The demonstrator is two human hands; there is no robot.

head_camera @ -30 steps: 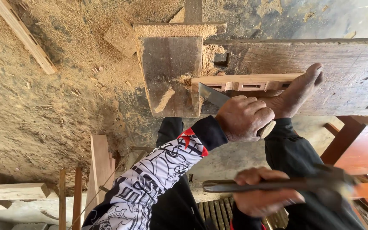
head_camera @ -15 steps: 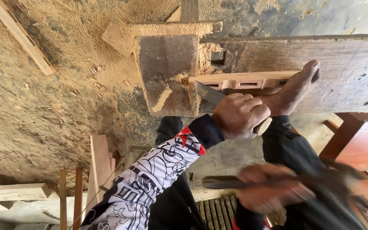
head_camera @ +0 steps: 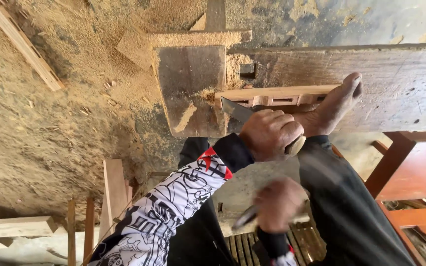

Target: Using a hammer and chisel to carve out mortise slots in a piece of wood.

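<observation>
Chisel (head_camera: 236,109) in the head view: its flat steel blade sticks out up and to the left from the left hand (head_camera: 270,133), which is closed in a fist around the pale wooden handle, whose butt shows at the lower right of the fist. So the tool's long axis runs on a slant, from the handle end near the person's knee up-left to the cutting edge. That edge sits at the left end of a narrow light wood strip (head_camera: 277,94) with several rectangular slots cut in it; whether the edge actually touches the wood I cannot tell.

The strip lies lengthwise along a heavy grey beam (head_camera: 395,88), just above the left hand, and a bare foot (head_camera: 334,106) presses on its right part, just right of the fist.

Below the left hand, the right hand (head_camera: 278,204) is blurred but closed around a dark hammer (head_camera: 245,216), whose shaft points down-left; its head is not clear.

A risk, as I judge it: a strike landing off the handle's butt could hit the knuckles of the gripping fist. Also, the blade could skid along the strip, and the foot holding it lies close by. The thin slotted strip might split if the blow is heavy.

Sawdust (head_camera: 50,123) covers the ground to the left of both hands.
</observation>
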